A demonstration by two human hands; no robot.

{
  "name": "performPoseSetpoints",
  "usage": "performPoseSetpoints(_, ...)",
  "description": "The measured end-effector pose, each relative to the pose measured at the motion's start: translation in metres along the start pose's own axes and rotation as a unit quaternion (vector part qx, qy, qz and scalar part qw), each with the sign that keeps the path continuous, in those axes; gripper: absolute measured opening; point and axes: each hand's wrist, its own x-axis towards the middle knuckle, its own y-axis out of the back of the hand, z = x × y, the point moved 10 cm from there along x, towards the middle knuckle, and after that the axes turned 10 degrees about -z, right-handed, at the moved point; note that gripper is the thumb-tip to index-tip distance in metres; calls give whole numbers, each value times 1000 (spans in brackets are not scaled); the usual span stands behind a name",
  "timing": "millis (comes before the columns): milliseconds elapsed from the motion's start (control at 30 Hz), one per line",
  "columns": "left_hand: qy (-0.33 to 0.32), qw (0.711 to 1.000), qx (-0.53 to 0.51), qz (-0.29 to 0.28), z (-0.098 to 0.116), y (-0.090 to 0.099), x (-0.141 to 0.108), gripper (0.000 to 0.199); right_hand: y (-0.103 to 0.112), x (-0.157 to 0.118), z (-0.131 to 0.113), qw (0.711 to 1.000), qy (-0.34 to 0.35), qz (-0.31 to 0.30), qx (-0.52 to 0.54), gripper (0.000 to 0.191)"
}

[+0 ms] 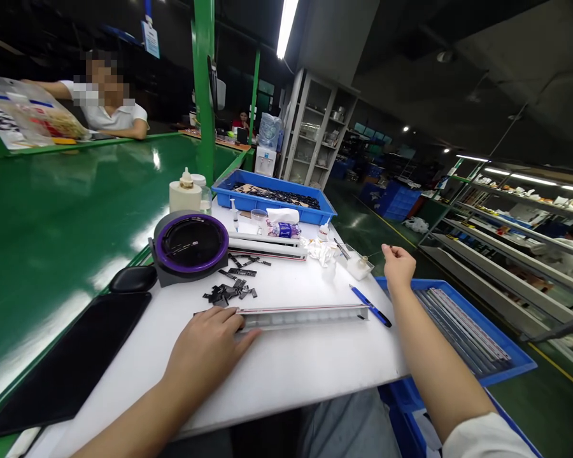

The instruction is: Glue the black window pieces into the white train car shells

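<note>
My left hand (210, 340) is closed on the left end of a long pale strip (305, 316), which lies crosswise on the white table (286, 375). Held up over the table's right edge, my right hand (399, 262) pinches a thin needle-like tool, whose tip points left toward a small white container (360, 267). A blue pen (370, 305) rests by the strip's right end. Small black pieces (232, 289) are piled behind my left hand.
A round purple-rimmed device (191, 245) stands at the left, beside a black mat (71, 356). Behind are more strips (267, 247), crumpled tissue (321, 251) and a blue tray (274, 197). At the right sits a blue bin (520, 367) with strips. A person (117, 117) sits across the green belt.
</note>
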Motion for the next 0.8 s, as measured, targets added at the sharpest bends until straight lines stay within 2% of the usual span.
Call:
performPoseSetpoints(200,-12,1000,8,7,1,-2,0,34,-18,1,-9,997,-22,-76,-6,43)
performPoseSetpoints(300,-6,1000,6,4,0,-3,-1,33,-12,-27,-24,994,-17,-108,8,53)
performPoseSetpoints(367,0,1000,4,-3,-1,-3,0,33,-12,-60,-44,984,42,-173,-4,49)
performPoseSetpoints(400,3,1000,2,-11,-1,-4,1,33,-18,-83,-59,967,104,-232,-38,43)
performPoseSetpoints(467,9,999,-3,-31,-2,-6,2,34,-33,-135,-79,902,227,-346,-124,38)
performPoseSetpoints(533,14,999,-9,-45,-2,-7,3,36,-43,-177,-81,846,304,-398,-182,42)
performPoseSetpoints(567,15,999,-11,-48,-2,-8,3,36,-46,-190,-79,832,323,-402,-202,45)
performPoseSetpoints(633,17,999,-12,-43,-1,-6,2,36,-52,-201,-73,824,343,-387,-230,44)
performPoseSetpoints(800,44,999,-1,-25,-4,1,-4,35,-55,-202,-83,825,397,-315,-250,41)
